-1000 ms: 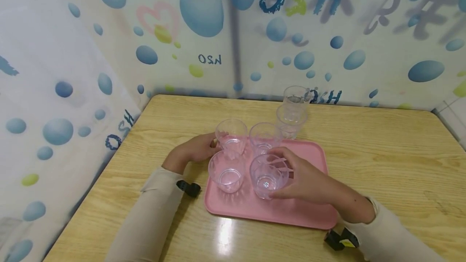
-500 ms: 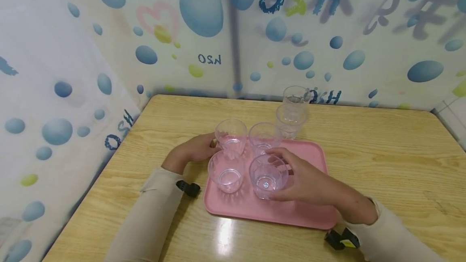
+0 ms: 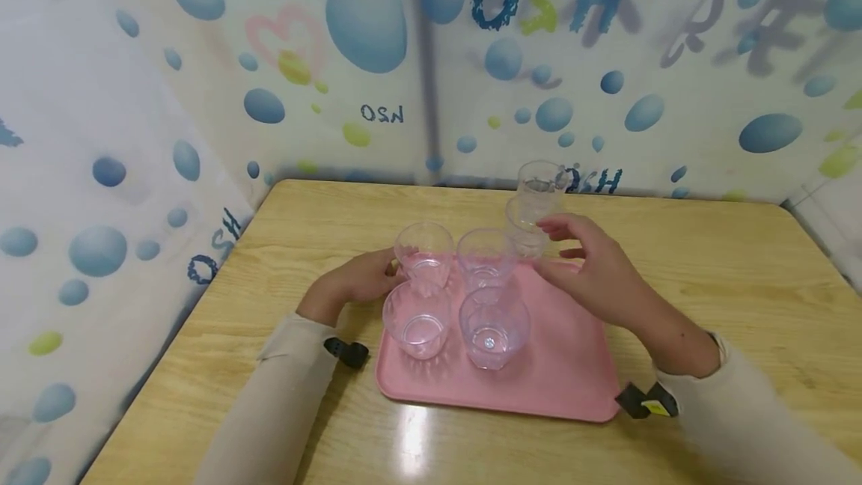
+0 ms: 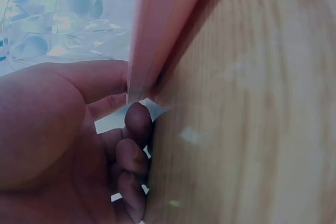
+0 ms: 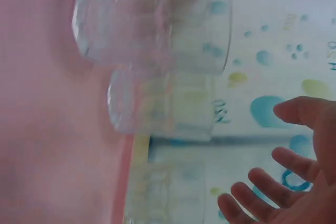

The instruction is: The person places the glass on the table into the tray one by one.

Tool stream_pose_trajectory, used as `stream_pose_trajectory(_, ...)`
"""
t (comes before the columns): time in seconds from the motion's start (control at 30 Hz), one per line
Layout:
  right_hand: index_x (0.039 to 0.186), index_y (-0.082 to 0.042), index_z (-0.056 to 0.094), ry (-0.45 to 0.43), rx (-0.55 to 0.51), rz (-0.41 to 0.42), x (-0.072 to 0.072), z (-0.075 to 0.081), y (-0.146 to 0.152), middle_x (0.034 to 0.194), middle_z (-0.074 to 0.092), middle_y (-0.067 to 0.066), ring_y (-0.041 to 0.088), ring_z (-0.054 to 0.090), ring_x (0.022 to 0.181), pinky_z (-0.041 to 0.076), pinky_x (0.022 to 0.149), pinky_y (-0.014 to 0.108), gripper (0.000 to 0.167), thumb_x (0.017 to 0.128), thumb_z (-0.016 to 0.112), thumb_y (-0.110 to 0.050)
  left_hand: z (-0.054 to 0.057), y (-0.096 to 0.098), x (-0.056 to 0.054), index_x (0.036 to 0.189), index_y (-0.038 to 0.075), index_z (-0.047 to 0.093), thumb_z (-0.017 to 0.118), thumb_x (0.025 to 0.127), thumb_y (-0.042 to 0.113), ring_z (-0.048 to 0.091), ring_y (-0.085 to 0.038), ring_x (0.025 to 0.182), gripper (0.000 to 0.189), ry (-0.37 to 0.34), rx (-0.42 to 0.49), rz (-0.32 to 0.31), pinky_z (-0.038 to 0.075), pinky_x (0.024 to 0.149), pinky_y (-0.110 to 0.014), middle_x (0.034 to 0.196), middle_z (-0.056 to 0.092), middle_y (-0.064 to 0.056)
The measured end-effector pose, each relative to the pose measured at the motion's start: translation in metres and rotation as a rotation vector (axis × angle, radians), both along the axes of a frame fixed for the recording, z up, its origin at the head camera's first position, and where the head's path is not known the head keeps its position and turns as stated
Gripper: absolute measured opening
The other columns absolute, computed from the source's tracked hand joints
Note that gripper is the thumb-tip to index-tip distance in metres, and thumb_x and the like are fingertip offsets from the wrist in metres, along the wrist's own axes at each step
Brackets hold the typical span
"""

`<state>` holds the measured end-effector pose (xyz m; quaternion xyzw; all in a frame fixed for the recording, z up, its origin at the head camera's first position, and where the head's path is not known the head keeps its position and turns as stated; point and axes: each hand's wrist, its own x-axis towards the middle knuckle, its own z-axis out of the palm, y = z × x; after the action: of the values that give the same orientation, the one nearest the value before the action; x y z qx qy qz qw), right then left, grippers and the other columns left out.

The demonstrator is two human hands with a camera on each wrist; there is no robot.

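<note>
Several clear plastic cups stand on a pink tray: front-left cup, front-right cup, back-left cup and back-right cup. My left hand is at the tray's left side. In the left wrist view, its thumb lies over the tray edge and its curled fingers are below, pinching it. Raised over the tray's back right, my right hand holds nothing; its fingers are spread near a clear cup behind the tray. The right wrist view shows that hand apart from the cups.
Another clear cup stands farther back, close to the wall printed with blue bubbles. The wooden table extends right of the tray and in front of it.
My right hand has let go of the front-right cup and moved up and back toward the cups behind the tray. That cup stays on the tray. My left hand keeps its place.
</note>
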<state>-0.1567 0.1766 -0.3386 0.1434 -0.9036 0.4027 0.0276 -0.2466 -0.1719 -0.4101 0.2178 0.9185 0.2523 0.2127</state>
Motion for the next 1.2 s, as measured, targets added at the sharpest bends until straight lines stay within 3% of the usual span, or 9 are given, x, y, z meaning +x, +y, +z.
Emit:
stream_pose_trajectory(0.17,0.143,-0.001,0.044,0.012,0.095,-0.045,-0.031,-0.007,0.008,0.143,0.045,0.024,0.042,0.048,0.127,0.047,0.100,0.061,0.059,0.092,0.070,-0.017,-0.004,-0.001,0.000,0.155,0.022,0.037,0.056,0.102,0.034,0.059,-0.021,0.090,0.057,-0.001,0.005,-0.010,0.049,0.087,-0.042,0.103,0.068,-0.008)
stream_pose_trajectory(0.33,0.148,-0.002,0.038,-0.051,0.165,-0.058,-0.049,-0.017,0.013,0.148,0.038,0.027,0.046,0.042,0.131,0.041,0.103,0.064,0.071,0.092,0.072,-0.029,-0.006,0.000,0.003,0.155,0.023,0.036,0.054,0.102,0.035,0.061,-0.024,0.104,0.057,-0.005,-0.006,-0.013,0.048,0.098,-0.048,0.121,0.067,-0.012)
stream_pose_trajectory(0.5,0.154,-0.004,0.030,-0.102,0.189,-0.082,-0.058,-0.023,0.014,0.154,0.030,0.029,0.047,0.036,0.138,0.036,0.107,0.067,0.085,0.090,0.072,-0.041,-0.004,0.002,0.003,0.156,0.025,0.037,0.054,0.102,0.036,0.061,-0.027,0.117,0.057,0.004,-0.005,-0.015,0.045,0.105,-0.050,0.135,0.062,-0.013)
stream_pose_trajectory(0.73,0.157,-0.007,0.022,-0.124,0.138,-0.089,-0.069,-0.031,0.013,0.154,0.031,0.027,0.047,0.041,0.135,0.043,0.102,0.066,0.092,0.089,0.072,-0.044,-0.001,0.005,0.001,0.155,0.024,0.036,0.056,0.102,0.034,0.061,-0.020,0.093,0.058,0.017,-0.005,-0.029,0.049,0.091,-0.043,0.109,0.069,-0.009)
stream_pose_trajectory(0.83,0.157,-0.008,0.023,-0.106,0.122,-0.091,-0.072,-0.034,0.011,0.151,0.036,0.026,0.044,0.047,0.130,0.047,0.097,0.063,0.092,0.089,0.073,-0.045,0.000,0.004,0.001,0.155,0.024,0.035,0.056,0.101,0.033,0.060,-0.019,0.091,0.059,0.018,-0.010,-0.028,0.049,0.089,-0.042,0.106,0.069,-0.008)
stream_pose_trajectory(1.2,0.152,-0.009,0.034,0.000,0.038,-0.132,-0.071,-0.035,0.009,0.145,0.047,0.024,0.040,0.055,0.121,0.054,0.089,0.057,0.085,0.085,0.080,-0.035,-0.001,-0.001,0.000,0.155,0.022,0.036,0.056,0.101,0.034,0.062,-0.026,0.110,0.059,0.016,-0.002,-0.006,0.048,0.101,-0.048,0.125,0.066,-0.014)
